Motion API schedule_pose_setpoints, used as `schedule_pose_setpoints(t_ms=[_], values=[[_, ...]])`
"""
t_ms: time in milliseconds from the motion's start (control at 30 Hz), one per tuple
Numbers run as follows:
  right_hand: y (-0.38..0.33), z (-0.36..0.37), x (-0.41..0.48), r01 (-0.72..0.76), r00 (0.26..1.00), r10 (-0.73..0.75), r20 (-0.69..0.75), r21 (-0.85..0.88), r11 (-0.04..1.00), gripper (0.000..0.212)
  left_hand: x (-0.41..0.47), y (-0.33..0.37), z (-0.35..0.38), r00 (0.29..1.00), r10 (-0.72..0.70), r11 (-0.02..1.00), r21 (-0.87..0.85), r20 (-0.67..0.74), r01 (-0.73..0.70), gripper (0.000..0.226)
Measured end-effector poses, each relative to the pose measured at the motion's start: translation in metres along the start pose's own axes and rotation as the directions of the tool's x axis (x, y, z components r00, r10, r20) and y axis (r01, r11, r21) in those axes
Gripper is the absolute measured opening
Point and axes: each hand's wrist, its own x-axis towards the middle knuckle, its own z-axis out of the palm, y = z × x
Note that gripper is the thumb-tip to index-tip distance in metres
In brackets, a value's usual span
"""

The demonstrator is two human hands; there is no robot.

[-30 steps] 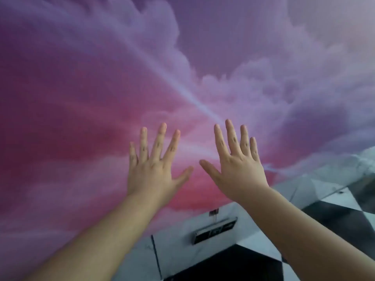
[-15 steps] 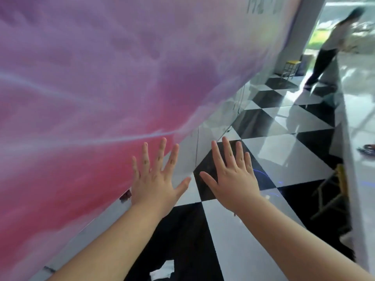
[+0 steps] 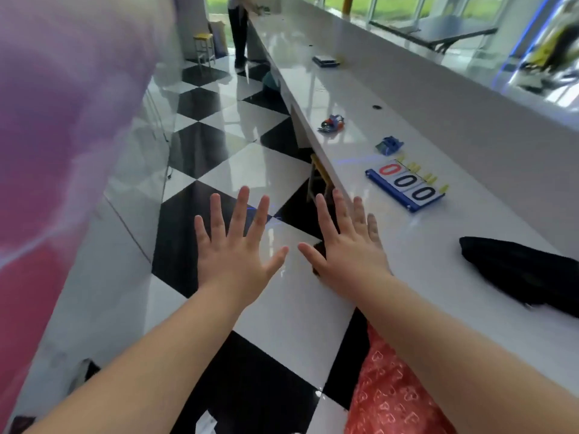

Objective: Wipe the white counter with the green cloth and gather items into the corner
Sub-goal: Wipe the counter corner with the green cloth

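Note:
My left hand [image 3: 233, 249] and my right hand [image 3: 347, 245] are stretched out in front of me, palms down, fingers spread and holding nothing. The left hovers over the checkered floor; the right hangs at the near edge of the long white counter [image 3: 354, 98]. On the counter lie a blue flip scoreboard [image 3: 405, 184] showing 000, a small blue item [image 3: 389, 145], a blue and orange item [image 3: 331, 123], a dark flat item [image 3: 326, 60] farther off, and a black cloth-like thing [image 3: 526, 270] at the right. No green cloth is in view.
A pink and purple wall [image 3: 62, 136] runs along the left. The black and white checkered floor [image 3: 219, 136] lies between wall and counter. A yellow stool [image 3: 319, 180] stands under the counter, another yellow stool [image 3: 204, 47] far back beside a standing person [image 3: 238, 29]. Windows line the right.
The view has swung right from the pink wall to the floor and the white counter. Both hands have stayed spread in front of me, empty.

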Motion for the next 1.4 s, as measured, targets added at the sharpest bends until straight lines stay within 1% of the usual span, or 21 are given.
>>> schedule_pose_setpoints(t_ms=[133,300,433,633,767,900,1100,1200,1400], values=[[0.024,-0.003,-0.058,-0.224,0.974,0.225,0.011,-0.019,0.974,0.08,-0.009,0.037,0.004,0.975,0.216,0.976,-0.037,0.058,-0.214,0.087],[0.056,-0.011,-0.14,-0.475,0.879,0.477,0.018,-0.059,0.878,0.08,-0.035,0.094,0.004,0.891,0.445,0.89,-0.159,0.088,-0.428,0.087],[0.085,-0.016,-0.213,-0.639,0.766,0.643,0.012,-0.099,0.763,0.079,-0.063,0.152,0.007,0.791,0.606,0.781,-0.248,0.082,-0.573,0.086],[0.122,-0.021,-0.323,-0.831,0.55,0.835,-0.017,-0.111,0.545,0.08,-0.118,0.242,0.009,0.599,0.8,0.58,-0.3,0.034,-0.757,0.086],[0.142,-0.023,-0.394,-0.909,0.411,0.912,-0.015,-0.089,0.408,0.079,-0.165,0.299,0.007,0.482,0.876,0.468,-0.298,0.029,-0.832,0.085],[0.163,-0.022,-0.46,-0.948,0.312,0.95,-0.005,-0.075,0.31,0.079,-0.21,0.347,0.003,0.398,0.917,0.39,-0.297,0.035,-0.872,0.085],[0.2,-0.018,-0.558,-0.971,0.231,0.973,0.007,-0.055,0.231,0.078,-0.289,0.418,0.002,0.284,0.957,0.287,-0.289,0.055,-0.913,0.084],[0.218,-0.013,-0.603,-0.978,0.203,0.979,0.015,-0.055,0.204,0.077,-0.329,0.451,0.004,0.238,0.969,0.245,-0.298,0.059,-0.923,0.083],[0.236,-0.007,-0.675,-0.993,0.105,0.993,0.062,-0.052,0.108,0.075,-0.395,0.499,0.006,0.156,0.982,0.183,-0.333,0.107,-0.925,0.081]])
